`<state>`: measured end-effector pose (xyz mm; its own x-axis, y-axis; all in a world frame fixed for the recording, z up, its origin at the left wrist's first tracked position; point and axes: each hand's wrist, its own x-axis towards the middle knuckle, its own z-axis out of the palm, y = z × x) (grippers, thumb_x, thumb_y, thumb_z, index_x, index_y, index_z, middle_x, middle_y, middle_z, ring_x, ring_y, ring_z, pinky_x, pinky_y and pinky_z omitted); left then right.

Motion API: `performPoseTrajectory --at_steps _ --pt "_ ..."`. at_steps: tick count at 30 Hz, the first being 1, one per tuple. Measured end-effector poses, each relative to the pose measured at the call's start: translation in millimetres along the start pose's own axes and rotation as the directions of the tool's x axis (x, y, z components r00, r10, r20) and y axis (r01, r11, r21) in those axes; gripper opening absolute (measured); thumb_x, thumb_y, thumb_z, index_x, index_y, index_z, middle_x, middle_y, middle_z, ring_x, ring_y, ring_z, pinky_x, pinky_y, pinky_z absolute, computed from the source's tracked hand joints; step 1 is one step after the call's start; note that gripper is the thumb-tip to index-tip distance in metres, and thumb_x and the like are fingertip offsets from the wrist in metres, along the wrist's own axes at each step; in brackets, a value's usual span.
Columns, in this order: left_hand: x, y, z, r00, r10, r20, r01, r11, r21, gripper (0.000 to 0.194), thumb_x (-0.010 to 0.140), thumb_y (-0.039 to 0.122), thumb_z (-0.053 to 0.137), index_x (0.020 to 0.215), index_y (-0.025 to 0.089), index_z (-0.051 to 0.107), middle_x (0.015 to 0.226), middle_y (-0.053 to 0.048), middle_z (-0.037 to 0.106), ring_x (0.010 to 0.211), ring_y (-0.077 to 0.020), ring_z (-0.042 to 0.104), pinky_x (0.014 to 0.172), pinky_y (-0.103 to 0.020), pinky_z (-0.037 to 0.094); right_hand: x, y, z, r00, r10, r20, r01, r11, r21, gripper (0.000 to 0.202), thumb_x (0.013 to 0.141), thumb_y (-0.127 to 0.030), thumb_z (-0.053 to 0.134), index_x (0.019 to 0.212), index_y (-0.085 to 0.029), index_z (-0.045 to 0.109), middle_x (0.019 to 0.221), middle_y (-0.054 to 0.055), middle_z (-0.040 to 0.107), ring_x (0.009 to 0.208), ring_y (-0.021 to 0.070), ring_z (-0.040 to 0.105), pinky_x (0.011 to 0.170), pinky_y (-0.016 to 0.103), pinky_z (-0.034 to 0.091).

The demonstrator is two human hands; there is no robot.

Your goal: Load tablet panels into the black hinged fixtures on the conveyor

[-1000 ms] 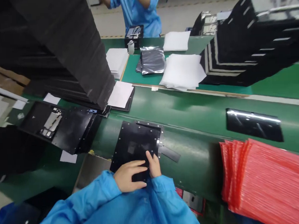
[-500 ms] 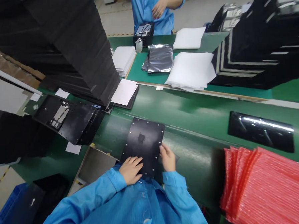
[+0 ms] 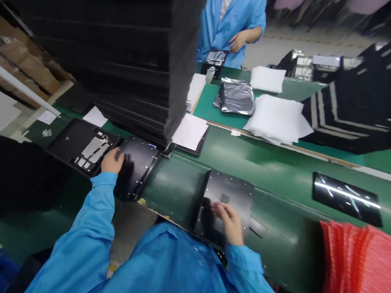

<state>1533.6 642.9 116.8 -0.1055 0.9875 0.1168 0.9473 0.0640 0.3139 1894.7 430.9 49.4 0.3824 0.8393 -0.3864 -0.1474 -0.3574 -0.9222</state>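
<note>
At one bench [image 3: 173, 182], one left plate [image 3: 142, 160] is being partly covered by the left hand [image 3: 112, 162], its grip unclear, and one right plate [image 3: 233, 186] by the right hand [image 3: 231, 223], its grip narrow but blurred.

Near panel [image 3: 239, 189] black, pale dots along edges, dark square mid-face; left panel [image 3: 143, 151] black, likewise pale-dotted; tray [image 3: 67, 142] black with silver-white patches. Bench [image 3: 179, 178] green, sleeves [image 3: 94, 208] bright blue, paper stack [image 3: 275, 118] white, pouches [image 3: 237, 97] silvery grey. Glossy sheet [image 3: 339, 200] black, white-streaked, one green glint; wrap stack [image 3: 381, 263] red, pinker on top.
</note>
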Motion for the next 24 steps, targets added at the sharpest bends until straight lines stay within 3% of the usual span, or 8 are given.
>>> performPoseTrajectory --at_steps 3,6,8,10,13,16,19,24 --pt "-28.2 -40.4 10.5 0.929 -0.337 -0.154 0.347 0.937 0.038 0.060 0.083 0.039 0.049 0.132 0.006 0.045 0.125 -0.022 0.052 0.120 -0.0381 0.044 0.102 -0.056 0.031 5.4 0.1 92.7 0.940 -0.029 0.341 0.064 0.994 -0.092 0.049 0.068 -0.063 0.063 0.092 -0.020 0.069 0.091 0.009 0.072 0.085 0.0244 0.066 0.079 0.039 0.053" --pt "-70.9 -51.5 23.8 0.939 -0.343 0.016 0.343 0.939 -0.018 0.074 0.078 0.044 0.057 0.138 0.007 0.036 0.123 -0.023 0.052 0.119 -0.0394 0.045 0.099 -0.056 0.034 23.2 4.6 164.2 0.908 0.006 0.419 0.058 0.988 -0.141 0.057 0.062 -0.061 0.067 0.102 -0.021 0.066 0.102 0.009 0.070 0.090 0.0246 0.066 0.085 0.040 0.051" --pt "-85.3 -52.0 27.5 0.937 -0.323 0.131 0.344 0.920 -0.190 0.071 0.080 0.042 0.057 0.138 0.007 0.035 0.123 -0.022 0.052 0.118 -0.0347 0.048 0.099 -0.048 0.039 37.8 2.0 192.9 0.909 0.054 0.413 0.018 0.986 -0.167 0.059 0.059 -0.061 0.068 0.100 -0.019 0.065 0.099 0.010 0.070 0.090 0.0258 0.066 0.083 0.041 0.052" --pt "-90.4 -48.5 28.0 0.913 -0.361 0.191 0.407 0.846 -0.346 0.065 0.082 0.040 0.055 0.136 0.008 0.039 0.123 -0.020 0.051 0.117 -0.0305 0.050 0.099 -0.042 0.041 47.6 -6.1 201.8 0.913 0.050 0.404 0.032 0.980 -0.195 0.055 0.060 -0.062 0.066 0.093 -0.017 0.065 0.090 0.009 0.070 0.087 0.0267 0.065 0.080 0.040 0.052" --pt "-98.6 -31.2 30.1 0.912 -0.353 0.209 0.410 0.773 -0.484 0.054 0.082 0.043 0.055 0.129 0.016 0.048 0.119 -0.015 0.052 0.116 -0.0270 0.051 0.101 -0.041 0.041 43.5 -18.9 174.2 0.933 -0.028 0.358 0.112 0.970 -0.215 0.051 0.066 -0.062 0.061 0.089 -0.017 0.065 0.087 0.009 0.070 0.083 0.0261 0.064 0.078 0.038 0.051" --pt "-119.6 4.9 43.0 0.952 -0.157 0.263 0.288 0.755 -0.590 0.045 0.080 0.043 0.058 0.119 0.020 0.056 0.112 -0.010 0.054 0.107 -0.0239 0.055 0.097 -0.039 0.044 17.0 -13.5 110.2 0.970 -0.069 0.233 0.131 0.956 -0.263 0.051 0.071 -0.063 0.057 0.093 -0.018 0.066 0.092 0.009 0.070 0.088 0.0274 0.064 0.080 0.037 0.051" --pt "-145.4 57.5 69.1 0.922 0.036 0.385 0.243 0.719 -0.651 0.039 0.078 0.040 0.060 0.112 0.020 0.060 0.103 -0.008 0.057 0.091 -0.0205 0.058 0.084 -0.035 0.049 -19.1 16.9 38.9 0.999 -0.033 -0.011 0.028 0.951 -0.309 0.055 0.067 -0.066 0.059 0.093 -0.018 0.066 0.094 0.010 0.070 0.092 0.0295 0.063 0.083 0.040 0.050" --pt "-172.1 144.8 118.5 0.848 0.192 0.495 0.210 0.735 -0.645 0.037 0.077 0.033 0.062 0.109 0.017 0.061 0.095 -0.007 0.059 0.078 -0.0172 0.057 0.077 -0.033 0.051 -65.2 73.8 -41.9 0.940 0.044 -0.339 -0.119 0.972 -0.202 0.062 0.065 -0.070 0.057 0.096 -0.017 0.065 0.096 0.011 0.070 0.093 0.0303 0.063 0.084 0.041 0.050"
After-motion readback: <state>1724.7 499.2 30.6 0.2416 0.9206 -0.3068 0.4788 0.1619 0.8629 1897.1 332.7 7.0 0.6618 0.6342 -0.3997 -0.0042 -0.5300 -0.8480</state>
